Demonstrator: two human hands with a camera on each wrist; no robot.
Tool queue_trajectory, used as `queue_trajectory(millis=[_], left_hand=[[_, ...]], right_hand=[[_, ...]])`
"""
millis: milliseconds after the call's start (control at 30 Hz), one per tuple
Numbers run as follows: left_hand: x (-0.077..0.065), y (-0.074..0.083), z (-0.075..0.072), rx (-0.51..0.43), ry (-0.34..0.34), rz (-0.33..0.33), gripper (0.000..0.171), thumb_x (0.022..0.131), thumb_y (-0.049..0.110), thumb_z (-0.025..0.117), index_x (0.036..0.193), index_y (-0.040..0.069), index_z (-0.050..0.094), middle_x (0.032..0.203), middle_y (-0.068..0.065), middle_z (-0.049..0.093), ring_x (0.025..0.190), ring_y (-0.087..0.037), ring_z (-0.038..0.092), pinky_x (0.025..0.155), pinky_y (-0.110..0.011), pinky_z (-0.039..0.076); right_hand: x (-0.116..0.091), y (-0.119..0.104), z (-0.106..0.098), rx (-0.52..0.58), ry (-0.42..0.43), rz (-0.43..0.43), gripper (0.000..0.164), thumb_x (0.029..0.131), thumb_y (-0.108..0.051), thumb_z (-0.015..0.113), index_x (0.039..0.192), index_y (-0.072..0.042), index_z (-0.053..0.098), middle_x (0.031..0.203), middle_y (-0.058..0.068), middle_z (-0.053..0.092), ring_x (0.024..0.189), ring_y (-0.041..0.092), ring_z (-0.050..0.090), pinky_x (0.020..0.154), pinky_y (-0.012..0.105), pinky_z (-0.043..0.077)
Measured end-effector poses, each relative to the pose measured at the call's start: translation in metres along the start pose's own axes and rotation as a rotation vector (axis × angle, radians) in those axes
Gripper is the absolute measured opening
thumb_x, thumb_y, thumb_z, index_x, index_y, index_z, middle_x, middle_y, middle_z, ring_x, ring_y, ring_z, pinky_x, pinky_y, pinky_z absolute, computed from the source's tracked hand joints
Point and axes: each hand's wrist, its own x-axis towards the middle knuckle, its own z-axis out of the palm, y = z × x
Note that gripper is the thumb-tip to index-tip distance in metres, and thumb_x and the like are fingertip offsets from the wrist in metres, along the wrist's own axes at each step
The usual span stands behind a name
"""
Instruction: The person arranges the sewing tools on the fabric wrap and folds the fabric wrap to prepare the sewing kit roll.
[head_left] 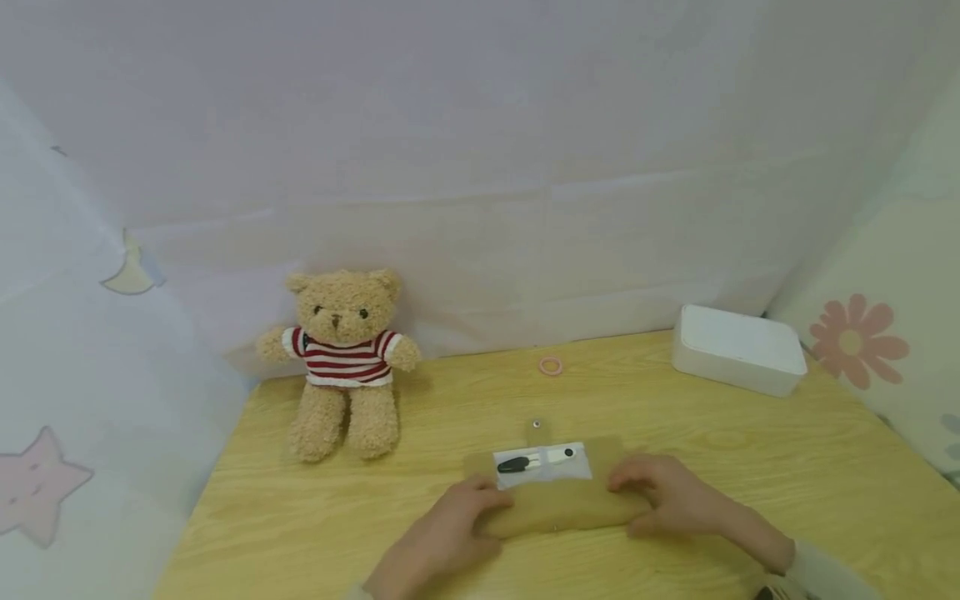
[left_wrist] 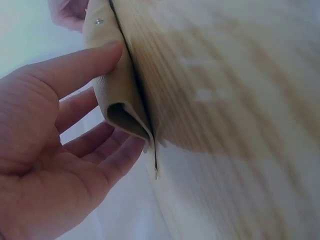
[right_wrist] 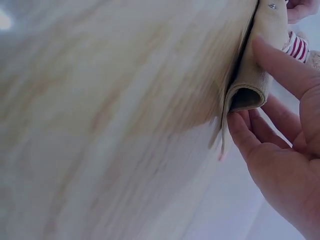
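Note:
A tan fabric pouch (head_left: 566, 507) lies on the table with its near part folded over into a hollow roll. On its far part sits a pale packet (head_left: 582, 472) carrying a slim black-and-white tool (head_left: 517, 464). My left hand (head_left: 450, 525) holds the left end of the fold, thumb on the near face and fingers behind it. At the opposite end my right hand (head_left: 678, 496) grips the fold the same way. Both wrist views show the open end of the rolled fabric (left_wrist: 112, 95), (right_wrist: 255, 80) between thumb and fingers. A snap-fastener tab (head_left: 536, 429) sticks out from the far edge.
A teddy bear (head_left: 348, 367) in a striped sweater sits at the table's back left. Near the back edge lies a pink ring (head_left: 551, 367). A white box (head_left: 738, 348) stands at the back right, close to the wall. Pale cloth walls enclose the wooden table (head_left: 247, 517).

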Motion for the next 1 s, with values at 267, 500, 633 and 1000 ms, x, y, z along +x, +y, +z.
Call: queue_trajectory(millis=[267, 500, 633, 1000], left_hand=[[-0.001, -0.002, -0.003, 0.042, -0.031, 0.011, 0.051, 0.072, 0.011, 0.078, 0.121, 0.012, 0.065, 0.118, -0.002, 0.057, 0.109, -0.016, 0.053, 0.096, -0.031, 0.044], [-0.001, -0.004, -0.006, 0.046, -0.011, 0.038, 0.045, 0.076, 0.005, 0.070, 0.120, 0.011, 0.066, 0.116, -0.001, 0.061, 0.108, -0.017, 0.056, 0.095, -0.032, 0.045], [0.000, -0.007, -0.010, -0.020, -0.033, -0.002, 0.039, 0.077, 0.007, 0.067, 0.115, 0.012, 0.067, 0.113, 0.003, 0.064, 0.106, -0.015, 0.058, 0.094, -0.034, 0.046], [-0.006, -0.015, -0.020, -0.360, -0.081, -0.015, 0.021, 0.079, 0.007, 0.067, 0.096, 0.019, 0.069, 0.091, 0.015, 0.065, 0.083, -0.001, 0.059, 0.077, -0.023, 0.049]], right_hand=[[0.001, -0.005, 0.001, -0.155, 0.038, -0.068, 0.047, 0.059, -0.015, 0.087, 0.101, -0.012, 0.066, 0.101, -0.002, 0.065, 0.093, 0.015, 0.060, 0.080, 0.036, 0.050], [0.003, -0.004, 0.005, -0.240, 0.055, -0.082, 0.039, 0.061, -0.009, 0.083, 0.097, -0.013, 0.066, 0.098, -0.006, 0.065, 0.089, 0.012, 0.061, 0.076, 0.034, 0.051], [0.005, -0.005, 0.001, -0.142, 0.006, -0.019, 0.032, 0.068, -0.010, 0.080, 0.098, -0.012, 0.067, 0.097, -0.007, 0.066, 0.088, 0.008, 0.060, 0.073, 0.030, 0.052], [0.004, -0.010, -0.011, 0.188, -0.122, 0.101, 0.017, 0.085, -0.016, 0.072, 0.101, -0.017, 0.067, 0.094, -0.010, 0.068, 0.076, -0.002, 0.060, 0.065, 0.023, 0.052]])
